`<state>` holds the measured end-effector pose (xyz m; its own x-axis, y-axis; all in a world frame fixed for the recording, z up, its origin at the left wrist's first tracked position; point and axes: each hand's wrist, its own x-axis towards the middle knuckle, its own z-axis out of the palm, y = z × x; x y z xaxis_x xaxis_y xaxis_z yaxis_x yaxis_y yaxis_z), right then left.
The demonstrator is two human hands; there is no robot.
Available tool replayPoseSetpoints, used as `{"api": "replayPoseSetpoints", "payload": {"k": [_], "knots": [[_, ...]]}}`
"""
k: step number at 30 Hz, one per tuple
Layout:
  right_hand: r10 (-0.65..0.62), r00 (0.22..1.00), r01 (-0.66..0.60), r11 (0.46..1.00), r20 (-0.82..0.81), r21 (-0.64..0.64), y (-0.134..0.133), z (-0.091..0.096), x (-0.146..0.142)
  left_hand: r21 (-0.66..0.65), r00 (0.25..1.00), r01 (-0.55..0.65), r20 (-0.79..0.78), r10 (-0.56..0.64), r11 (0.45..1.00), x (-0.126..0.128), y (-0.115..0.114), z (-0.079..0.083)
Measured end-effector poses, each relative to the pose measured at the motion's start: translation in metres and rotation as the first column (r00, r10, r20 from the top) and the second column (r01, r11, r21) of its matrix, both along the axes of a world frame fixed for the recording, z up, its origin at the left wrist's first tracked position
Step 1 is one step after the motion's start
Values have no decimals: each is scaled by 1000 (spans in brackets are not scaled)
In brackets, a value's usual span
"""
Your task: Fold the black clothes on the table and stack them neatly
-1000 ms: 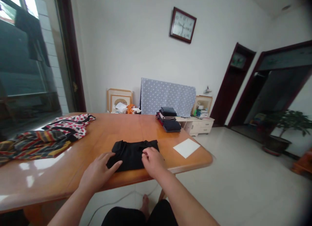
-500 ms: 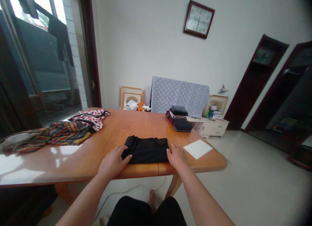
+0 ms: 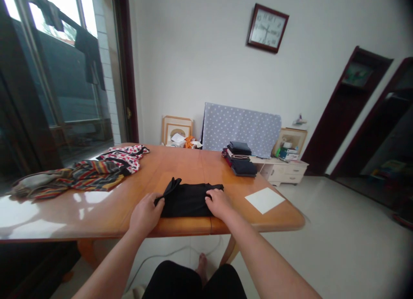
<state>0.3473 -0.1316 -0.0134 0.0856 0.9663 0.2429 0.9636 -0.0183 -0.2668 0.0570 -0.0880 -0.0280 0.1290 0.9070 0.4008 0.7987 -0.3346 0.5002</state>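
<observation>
A folded black garment (image 3: 190, 201) lies near the front edge of the wooden table; its exact kind does not show. At its left end, my left hand (image 3: 146, 215) pinches a loose flap of the fabric between thumb and fingers, and part of that flap stands up off the rest. My right hand (image 3: 220, 203) is over the garment's right part, its fingers curled and closed on the cloth. The fingertips there are partly hidden. To the right of this hand, a white sheet (image 3: 264, 200) lies flat on the tabletop.
A stack of folded clothes (image 3: 240, 159) stands at the table's far right. Striped clothing (image 3: 97, 175) and a red-and-white patterned garment (image 3: 127, 157) lie loose on the left. The wooden table (image 3: 180, 165) has a rounded right corner. Behind it is a white cabinet (image 3: 287, 172).
My left hand has closed on the garment's left flap and lifted its edge. My right hand has moved left from the garment's right edge onto the cloth, fingers now curled.
</observation>
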Motion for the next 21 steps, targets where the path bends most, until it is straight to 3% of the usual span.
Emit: {"api": "replayPoseSetpoints", "payload": {"k": [5, 10, 14, 21], "knots": [[-236, 972, 236, 971, 1, -46, 9, -3, 16, -47, 990, -94, 105, 99, 994, -3, 5, -4], [-170, 985, 171, 982, 21, -78, 5, -19, 13, 2, 966, -104, 240, 101, 995, -5, 10, -13], [-177, 984, 178, 976, 18, -126, 4, -30, 13, -22, 934, -170, 317, 168, 985, -8, 11, -14], [-167, 986, 168, 978, 24, -127, 5, -33, 13, -21, 914, -215, 348, 208, 976, -13, 15, -10]]}}
